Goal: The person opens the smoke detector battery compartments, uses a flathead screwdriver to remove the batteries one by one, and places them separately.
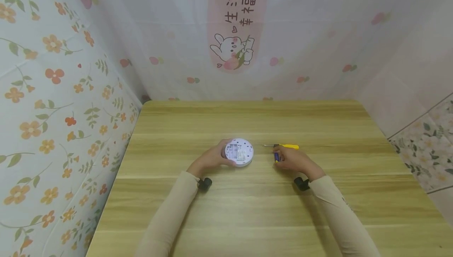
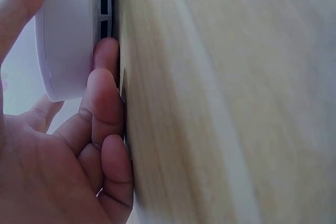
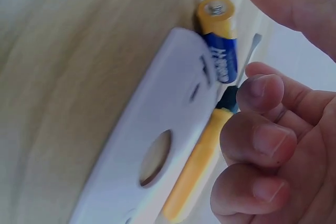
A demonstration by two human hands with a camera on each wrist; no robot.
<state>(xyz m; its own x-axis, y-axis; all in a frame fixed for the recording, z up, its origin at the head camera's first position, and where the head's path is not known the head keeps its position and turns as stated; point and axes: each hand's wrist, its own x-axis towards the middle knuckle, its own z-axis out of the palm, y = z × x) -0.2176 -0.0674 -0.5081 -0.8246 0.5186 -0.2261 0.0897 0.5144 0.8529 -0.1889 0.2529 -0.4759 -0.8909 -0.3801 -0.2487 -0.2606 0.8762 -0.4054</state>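
My left hand (image 1: 210, 156) grips the side of a round white device (image 1: 246, 147), which looks like a smoke detector. Its uncovered battery compartment faces up. In the left wrist view, the fingers (image 2: 107, 98) curl at the underside of the white casing (image 2: 68, 35), close to the tabletop. On the right, my right hand (image 1: 291, 159) is spread about a blue-and-yellow battery (image 3: 223, 51). The right wrist view shows a gap between that battery and the loosely bent fingers (image 3: 268, 142). A yellow-handled screwdriver (image 1: 291, 146) lies just beyond this hand.
A white plastic piece (image 3: 152, 124) with a round hole lies by the battery and screwdriver in the right wrist view; my hand seems to hide it from the head view. Everything rests on a wood-grain table (image 1: 233, 217). Patterned curtains (image 1: 170, 33) hang behind and at the left.
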